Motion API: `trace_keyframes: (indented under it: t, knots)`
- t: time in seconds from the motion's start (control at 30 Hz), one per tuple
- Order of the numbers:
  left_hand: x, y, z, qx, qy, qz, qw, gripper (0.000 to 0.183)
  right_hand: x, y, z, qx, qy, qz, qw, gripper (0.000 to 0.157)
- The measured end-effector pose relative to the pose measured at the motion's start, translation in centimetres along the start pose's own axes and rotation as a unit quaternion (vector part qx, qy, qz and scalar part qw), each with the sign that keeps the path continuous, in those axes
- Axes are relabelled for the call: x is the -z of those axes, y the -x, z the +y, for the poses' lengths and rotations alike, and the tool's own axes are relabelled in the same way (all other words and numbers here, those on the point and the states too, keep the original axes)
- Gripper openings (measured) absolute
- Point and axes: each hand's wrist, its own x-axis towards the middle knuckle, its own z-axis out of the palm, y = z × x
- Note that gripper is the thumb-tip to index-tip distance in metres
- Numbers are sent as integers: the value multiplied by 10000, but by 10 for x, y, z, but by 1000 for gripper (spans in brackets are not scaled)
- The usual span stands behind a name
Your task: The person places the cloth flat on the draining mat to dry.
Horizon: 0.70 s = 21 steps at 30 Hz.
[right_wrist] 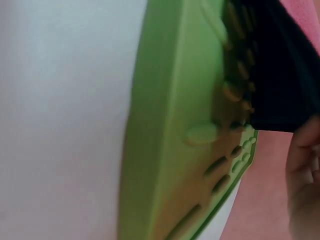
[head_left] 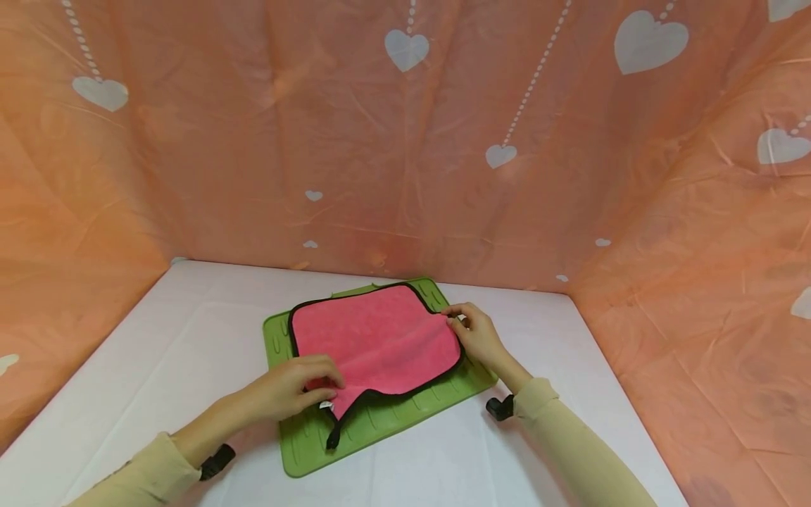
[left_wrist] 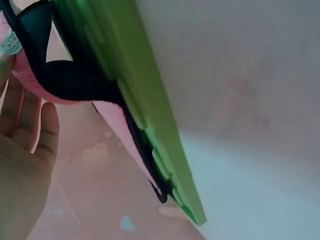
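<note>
A pink cloth (head_left: 374, 334) with a black edge lies spread over a green ridged mat (head_left: 304, 454). My left hand (head_left: 294, 387) pinches the cloth near its front left corner, beside a small white label (head_left: 326, 405). In the left wrist view, that part of the cloth is lifted and its black edging (left_wrist: 80, 82) curves above the mat. At the cloth's right side, my right hand (head_left: 478, 336) pinches the edge between thumb and fingers. The right wrist view shows the dark underside (right_wrist: 280, 75) of the raised edge over the mat's ridges.
The mat sits on a white-covered table (head_left: 209, 338). An orange curtain (head_left: 355, 141) with white hearts stands behind and at both sides. Black wrist mounts (head_left: 217, 461) show below both cuffs.
</note>
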Motion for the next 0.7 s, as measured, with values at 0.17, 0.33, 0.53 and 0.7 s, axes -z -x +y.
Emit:
trace_keyframes:
  t: [0.17,0.33,0.53,0.7]
  knots:
    - [-7,1,0,57,-47,-234,9997,12,-2,2,6,-300,79,-259,9992,18]
    - [-12,1,2,293,15,-534,9981,10,-3,5,13,-460,183,-426,9979,19]
    - [-16,1,2,459,64,-811,9956,9,-3,9,17,-341,363,-513,9974,21]
    - [-18,3,5,353,138,-818,9959,10,0,18,17,-104,439,-364,9983,23]
